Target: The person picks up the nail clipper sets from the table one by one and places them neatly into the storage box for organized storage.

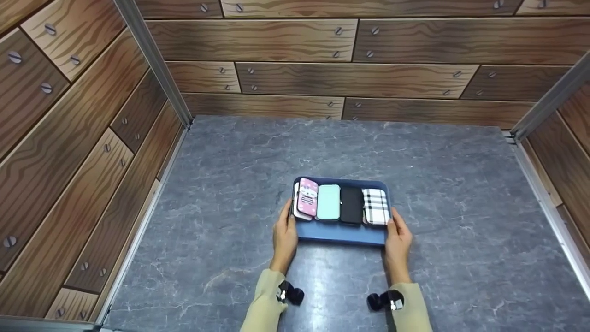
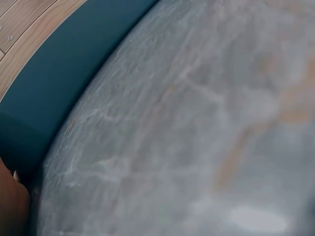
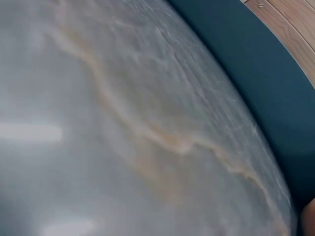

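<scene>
A shallow blue tray is held between both hands in the head view. My left hand grips its left end, and my right hand grips the right end, thumb at the rim. Inside, along the far side, small rounded cases stand in a row: a pink patterned case leaning over a white one, a mint-green case, a black case and a black-and-white plaid case. Both wrist views show the tray's outer wall, with only a bit of each hand at the lower corner.
Beneath the tray lies a grey marbled tabletop. Wood-patterned panels enclose it at the back, left and right, with metal posts at the corners. Small black cameras are strapped to both wrists.
</scene>
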The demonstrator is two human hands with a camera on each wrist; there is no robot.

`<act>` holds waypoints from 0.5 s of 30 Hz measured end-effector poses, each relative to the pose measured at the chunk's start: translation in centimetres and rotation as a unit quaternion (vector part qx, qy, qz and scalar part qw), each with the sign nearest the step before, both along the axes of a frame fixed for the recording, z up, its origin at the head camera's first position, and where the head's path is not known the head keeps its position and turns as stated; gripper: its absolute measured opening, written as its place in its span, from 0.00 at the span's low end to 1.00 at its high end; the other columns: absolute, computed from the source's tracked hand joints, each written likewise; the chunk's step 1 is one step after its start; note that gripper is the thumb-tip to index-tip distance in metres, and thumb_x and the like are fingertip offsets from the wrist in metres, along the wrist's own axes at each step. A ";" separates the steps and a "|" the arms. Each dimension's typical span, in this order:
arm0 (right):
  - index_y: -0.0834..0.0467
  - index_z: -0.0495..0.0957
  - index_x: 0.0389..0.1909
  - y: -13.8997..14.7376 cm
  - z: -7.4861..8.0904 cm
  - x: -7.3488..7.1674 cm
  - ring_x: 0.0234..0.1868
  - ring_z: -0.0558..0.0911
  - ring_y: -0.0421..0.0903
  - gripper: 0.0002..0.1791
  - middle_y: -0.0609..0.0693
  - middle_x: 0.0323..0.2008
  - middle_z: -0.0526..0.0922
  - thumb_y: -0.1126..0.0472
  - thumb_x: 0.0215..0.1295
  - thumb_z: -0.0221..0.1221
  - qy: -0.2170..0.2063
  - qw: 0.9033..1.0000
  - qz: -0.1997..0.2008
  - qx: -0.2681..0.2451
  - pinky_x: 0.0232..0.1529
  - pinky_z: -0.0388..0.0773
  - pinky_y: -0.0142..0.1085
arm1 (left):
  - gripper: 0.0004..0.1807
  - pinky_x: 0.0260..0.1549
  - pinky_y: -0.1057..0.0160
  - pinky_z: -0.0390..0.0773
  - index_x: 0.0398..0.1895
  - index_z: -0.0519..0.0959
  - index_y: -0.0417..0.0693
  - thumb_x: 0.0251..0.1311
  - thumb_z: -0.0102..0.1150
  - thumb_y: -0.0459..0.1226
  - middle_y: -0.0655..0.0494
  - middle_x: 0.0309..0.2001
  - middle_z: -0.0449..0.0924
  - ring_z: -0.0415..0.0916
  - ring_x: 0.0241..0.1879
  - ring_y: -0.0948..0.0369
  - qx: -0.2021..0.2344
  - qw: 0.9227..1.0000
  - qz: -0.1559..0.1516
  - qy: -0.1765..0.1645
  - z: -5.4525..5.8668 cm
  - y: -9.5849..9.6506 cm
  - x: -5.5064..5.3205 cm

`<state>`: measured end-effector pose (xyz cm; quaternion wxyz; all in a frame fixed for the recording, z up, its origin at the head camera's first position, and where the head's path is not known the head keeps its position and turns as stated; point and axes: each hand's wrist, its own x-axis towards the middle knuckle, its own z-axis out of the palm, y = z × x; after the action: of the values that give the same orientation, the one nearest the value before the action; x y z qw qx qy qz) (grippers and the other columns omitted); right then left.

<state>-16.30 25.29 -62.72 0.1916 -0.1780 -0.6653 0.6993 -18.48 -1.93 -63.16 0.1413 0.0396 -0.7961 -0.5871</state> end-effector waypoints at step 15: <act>0.69 0.66 0.68 1.1 0.1 -4.3 0.72 0.63 0.54 0.23 0.64 0.69 0.67 0.73 0.74 0.46 0.011 0.999 0.012 -0.028 0.68 0.62 0.31 | 0.25 0.66 0.52 0.66 0.70 0.69 0.43 0.70 0.46 0.29 0.48 0.66 0.72 0.68 0.66 0.52 -0.017 1.000 -0.006 0.015 0.0 0.9 -3.8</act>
<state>-20.65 26.39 -62.61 0.1851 -0.1679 -0.6451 0.7221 -22.30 -1.02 -63.15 0.1507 0.0240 -0.8041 -0.5746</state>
